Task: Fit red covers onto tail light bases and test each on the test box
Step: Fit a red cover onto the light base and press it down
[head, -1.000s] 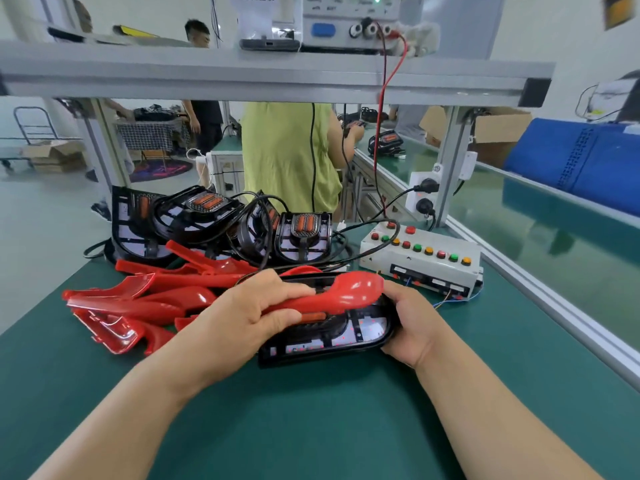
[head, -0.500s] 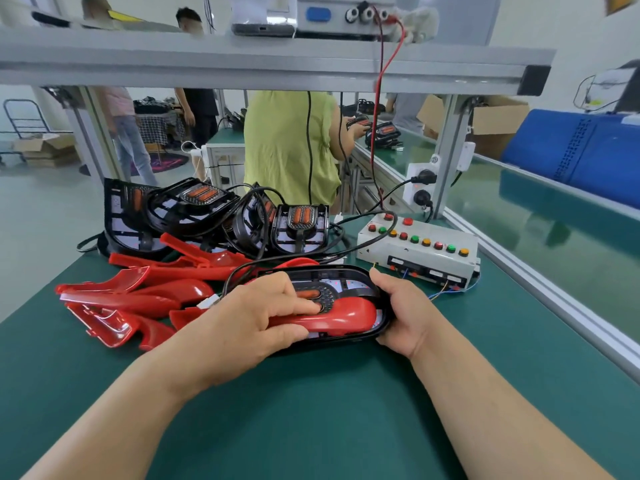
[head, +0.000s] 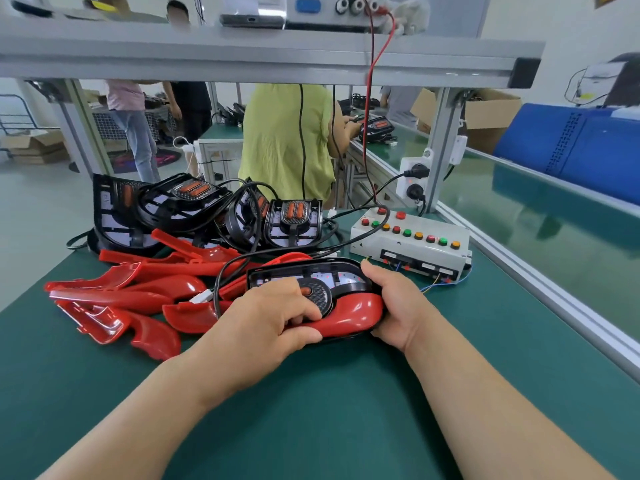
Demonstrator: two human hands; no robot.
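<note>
Lowered since earlier: glossy red plastic cover [head: 353, 313] lies along near edge of black oval tail-light base [head: 311, 271], axes parallel, left-right. Left hand [head: 263, 323] pinches cover; right hand [head: 394, 306] grips base's right end.

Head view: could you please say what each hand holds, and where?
Left hand: glossy red plastic cover, left part; right hand: black oval plastic base, right end.

Bright, even, diffuse indoor light, highlights say overhead. Faint soft shadows under arms and base [head: 332, 277] on table [head: 346, 427]. White glare streaks on cover [head: 360, 315]. Foreground sharp, people behind a bit soft. Fisheye bends shelf [head: 277, 60] and rail [head: 554, 303] toward edges.
</note>
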